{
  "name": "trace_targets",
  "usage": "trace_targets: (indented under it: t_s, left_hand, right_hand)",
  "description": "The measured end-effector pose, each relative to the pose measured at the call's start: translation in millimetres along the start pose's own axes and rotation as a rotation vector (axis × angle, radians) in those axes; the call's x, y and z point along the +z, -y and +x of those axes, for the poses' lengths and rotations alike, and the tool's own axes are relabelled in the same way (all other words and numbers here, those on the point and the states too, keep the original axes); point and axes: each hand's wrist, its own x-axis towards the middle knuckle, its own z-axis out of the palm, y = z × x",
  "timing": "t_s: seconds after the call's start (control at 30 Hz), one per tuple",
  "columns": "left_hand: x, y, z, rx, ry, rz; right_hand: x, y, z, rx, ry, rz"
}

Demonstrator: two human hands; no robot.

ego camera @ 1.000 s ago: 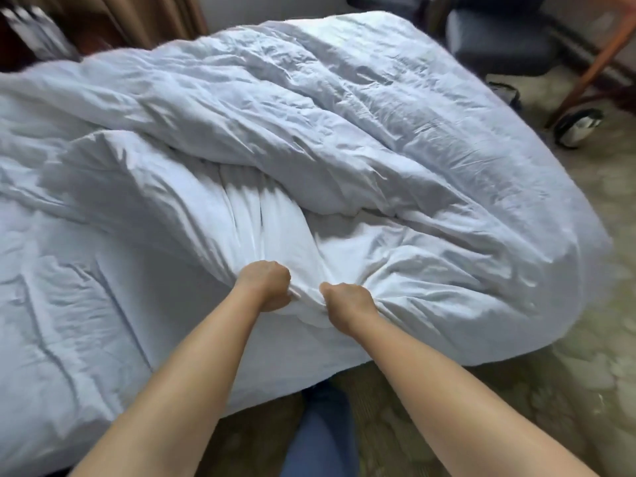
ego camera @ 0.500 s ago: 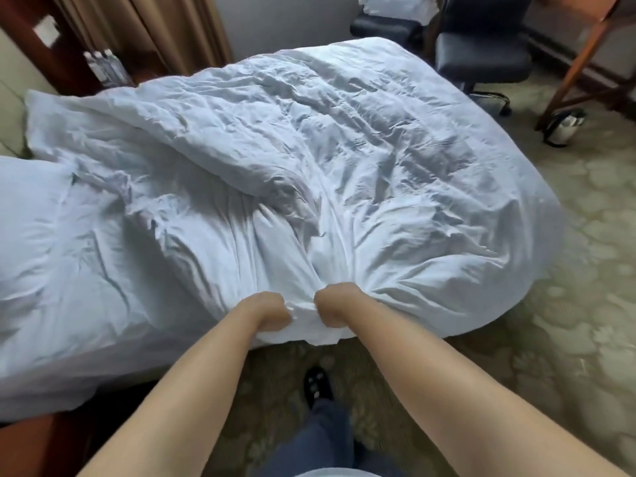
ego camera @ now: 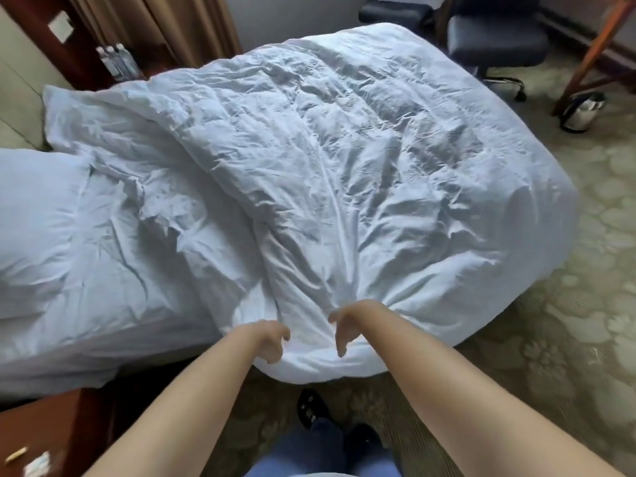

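A crumpled white duvet point(ego camera: 344, 160) covers most of the bed and hangs over its near edge toward the carpet. My left hand point(ego camera: 270, 340) and my right hand point(ego camera: 344, 327) hover side by side at that near edge, fingers spread and loosely curled, holding nothing. Folds of the cloth fan out from the spot between them. To the left lies a white pillow point(ego camera: 38, 215) on the sheet point(ego camera: 165, 270).
A wooden nightstand point(ego camera: 38, 438) stands at the lower left. Behind the bed at the upper right are a dark office chair point(ego camera: 495, 39), a wooden table leg point(ego camera: 592, 53) and a kettle point(ego camera: 581, 110) on the patterned carpet point(ego camera: 568, 339). Bottles point(ego camera: 115, 62) stand at the headboard.
Both hands have let go of the duvet edge they gripped and opened. The duvet was pulled toward me over the bed's near edge, and the view has drawn back.
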Motion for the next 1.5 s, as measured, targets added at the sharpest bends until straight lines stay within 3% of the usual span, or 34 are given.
trace_targets:
  t_s: [0.13, 0.37, 0.57, 0.83, 0.9, 1.1, 1.27, 1.4, 1.5]
  left_hand:
    - [-12.8, 47.2, 2.7, -0.010, -0.172, 0.012]
    - [-38.8, 142.4, 26.9, -0.036, -0.287, 0.041]
    - [-69.1, 249.1, 87.2, 0.000, -0.371, 0.078]
    - [-115.4, 362.4, 180.0, 0.117, -0.463, 0.207]
    - [-138.2, 400.6, 223.8, 0.177, -0.420, 0.276]
    - [-156.8, 406.6, 265.7, 0.215, -0.481, 0.502]
    - [-164.9, 412.6, 304.0, 0.248, -0.538, 0.471]
    - [-159.8, 417.8, 308.3, 0.356, -0.593, 0.475]
    - [-164.3, 413.2, 288.2, 0.317, -0.622, 0.403]
  right_hand:
    - [-34.0, 22.0, 10.6, -0.055, -0.173, 0.091]
    - [-87.1, 93.0, 52.8, -0.136, -0.309, 0.005]
    - [-139.7, 173.5, 133.8, -0.145, -0.350, -0.027]
    - [-190.2, 253.3, 234.1, -0.017, -0.341, 0.020]
    - [-206.6, 275.0, 280.9, 0.047, -0.306, 0.104]
    - [-200.8, 287.1, 319.0, 0.168, -0.306, 0.195]
    - [-184.0, 298.5, 360.9, 0.270, -0.315, 0.233]
    - [-181.8, 302.7, 367.9, 0.269, -0.531, 0.154]
    - [-189.1, 300.3, 353.1, 0.241, -0.614, 0.144]
